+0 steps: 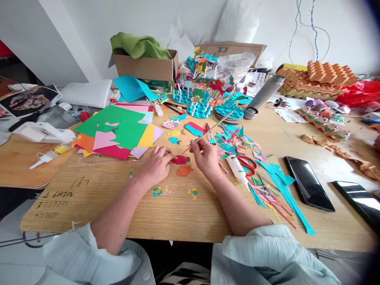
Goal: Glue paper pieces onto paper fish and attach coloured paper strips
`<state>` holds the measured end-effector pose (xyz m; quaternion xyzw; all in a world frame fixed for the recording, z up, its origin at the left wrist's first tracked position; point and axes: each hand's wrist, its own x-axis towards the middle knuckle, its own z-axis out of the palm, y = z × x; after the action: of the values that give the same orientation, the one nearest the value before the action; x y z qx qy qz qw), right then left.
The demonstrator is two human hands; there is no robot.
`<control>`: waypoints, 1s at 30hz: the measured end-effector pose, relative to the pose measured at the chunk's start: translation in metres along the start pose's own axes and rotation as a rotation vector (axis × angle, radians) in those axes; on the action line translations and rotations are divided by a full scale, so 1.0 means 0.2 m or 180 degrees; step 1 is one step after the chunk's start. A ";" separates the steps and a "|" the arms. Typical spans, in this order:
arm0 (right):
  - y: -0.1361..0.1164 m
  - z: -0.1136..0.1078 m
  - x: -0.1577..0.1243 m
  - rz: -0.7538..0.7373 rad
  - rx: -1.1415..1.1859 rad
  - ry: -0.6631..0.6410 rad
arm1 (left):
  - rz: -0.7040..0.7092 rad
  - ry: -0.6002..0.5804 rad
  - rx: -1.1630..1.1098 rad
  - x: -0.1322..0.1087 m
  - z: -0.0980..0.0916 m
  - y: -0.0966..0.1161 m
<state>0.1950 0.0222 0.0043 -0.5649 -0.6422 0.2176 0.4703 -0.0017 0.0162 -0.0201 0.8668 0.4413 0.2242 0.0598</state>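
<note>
My right hand (204,155) pinches a thin wooden stick (214,126), slanted with its lower tip close to a red paper fish (180,159). With curled fingers, my left hand (158,163) presses the left end of that fish onto the table. An orange paper fish (184,170) lies just below it. Beyond my hands are a yellow paper fish (175,133), a blue one (174,140) and a pink spotted one (170,124). Small paper dots (162,190) and tiny coloured scraps (192,192) lie between my forearms.
Coloured paper sheets (124,126) are stacked to the left, near a yellow-labelled glue bottle (50,155). On the right are a white glue bottle (236,168), red-handled scissors (247,164), paper strips (271,194) and a phone (308,183). Blue decorated crafts (200,107) and a steel flask (265,95) stand behind.
</note>
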 end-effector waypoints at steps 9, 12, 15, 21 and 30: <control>-0.02 -0.02 -0.02 -0.0155 0.0276 -0.0130 | -0.0052 0.0221 -0.0125 0.00 -0.03 0.01; -0.06 -0.04 -0.04 -0.0268 0.0428 -0.0499 | -0.0130 0.0193 -0.0240 -0.01 -0.06 0.01; -0.11 -0.07 -0.07 -0.0348 0.0679 -0.1097 | -0.0172 0.0192 -0.0315 -0.02 -0.08 0.00; -0.16 -0.12 -0.10 -0.0483 0.0974 -0.1689 | -0.0219 0.0390 -0.0396 -0.05 -0.09 -0.03; -0.18 -0.17 -0.14 -0.0717 0.0962 -0.1716 | -0.0207 0.0394 -0.0651 -0.05 -0.11 0.01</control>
<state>0.2029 -0.0211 0.0384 -0.3362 -0.7624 0.3988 0.3830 -0.0160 0.0046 -0.0031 0.8259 0.4469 0.3192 0.1279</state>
